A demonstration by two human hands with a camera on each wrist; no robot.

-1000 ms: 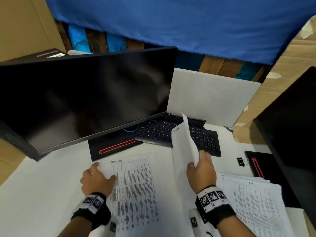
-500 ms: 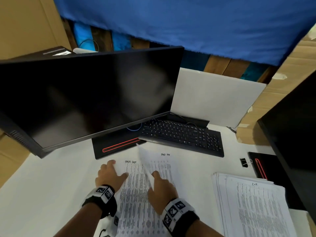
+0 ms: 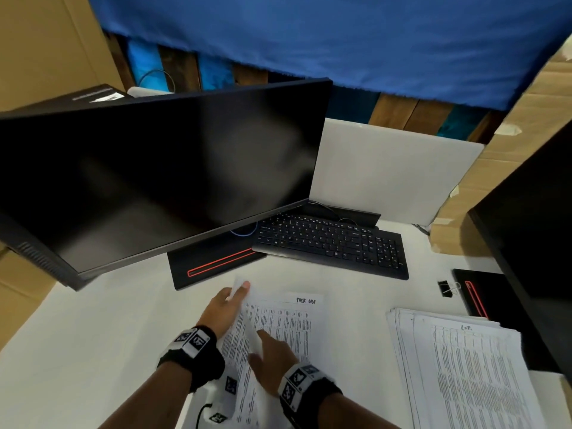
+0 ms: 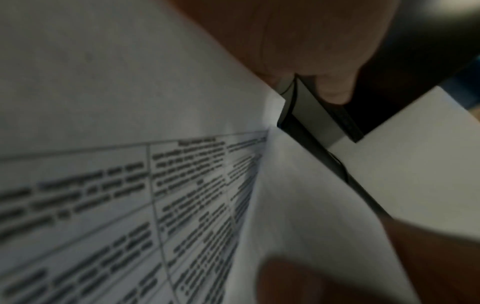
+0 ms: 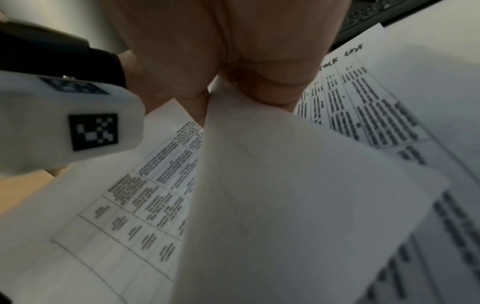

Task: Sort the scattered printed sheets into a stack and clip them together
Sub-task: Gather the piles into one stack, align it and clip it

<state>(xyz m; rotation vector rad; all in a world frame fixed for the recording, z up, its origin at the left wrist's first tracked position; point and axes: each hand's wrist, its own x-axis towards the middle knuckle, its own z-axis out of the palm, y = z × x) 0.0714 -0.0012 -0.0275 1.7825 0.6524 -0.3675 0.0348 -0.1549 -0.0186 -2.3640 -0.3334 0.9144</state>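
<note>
A printed sheet (image 3: 247,323) is lifted and bowed between both hands, above another printed sheet (image 3: 291,323) lying flat on the white table (image 3: 93,335). My left hand (image 3: 240,292) holds its far left corner, with one finger stretched along the edge. In the left wrist view the thumb (image 4: 324,61) lies over the paper (image 4: 130,185). My right hand (image 3: 261,339) pinches the same sheet lower down; the right wrist view shows the paper (image 5: 285,185) running out from between the fingers (image 5: 259,86). A loose stack of printed sheets (image 3: 458,366) lies at the right. A black binder clip (image 3: 447,288) sits beyond it.
A large dark monitor (image 3: 154,181) leans over the table's left half, its base (image 3: 216,264) just beyond the sheets. A black keyboard (image 3: 334,243) lies behind. A second monitor (image 3: 532,243) and its base (image 3: 483,298) stand at the right edge. Cardboard flanks both sides.
The right hand has brought the upright sheet down and to the left over the sheet in front. The left hand has moved from lying on the paper to holding the sheet's far corner.
</note>
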